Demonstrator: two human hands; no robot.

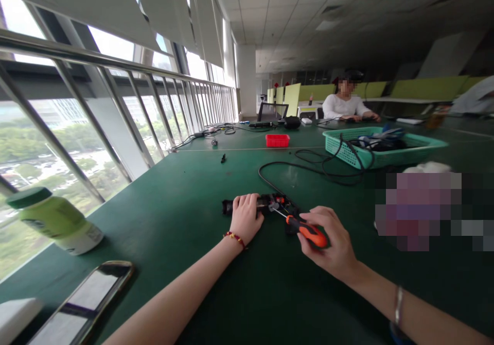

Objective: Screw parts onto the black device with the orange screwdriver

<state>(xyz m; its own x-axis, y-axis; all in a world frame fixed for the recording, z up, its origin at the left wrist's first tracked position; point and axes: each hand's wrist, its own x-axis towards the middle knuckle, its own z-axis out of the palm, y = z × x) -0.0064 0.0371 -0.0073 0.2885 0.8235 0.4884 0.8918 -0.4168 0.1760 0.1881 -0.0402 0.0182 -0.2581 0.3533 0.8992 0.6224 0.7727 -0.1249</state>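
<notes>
A long black corded device (pixel 227 207) lies on the green table, its right part opened so that small red and dark inner parts show. My left hand (pixel 246 217) is wrapped over its middle and presses it down; the palm side is hidden. In my right hand (pixel 332 244) is an orange-and-black screwdriver (pixel 309 231), its handle pinched between thumb and fingers. The metal shaft slants left and down into the opened part. Whether the tip sits on a screw is too small to tell.
A black cable (pixel 287 162) curls toward a green basket (pixel 349 154) of tools. Beyond the device stand a red tray (pixel 277 140) and a small black piece (pixel 223 158). A bottle (pixel 57 221) and a phone (pixel 83 304) are at left. Across the table sits a person (pixel 343 105).
</notes>
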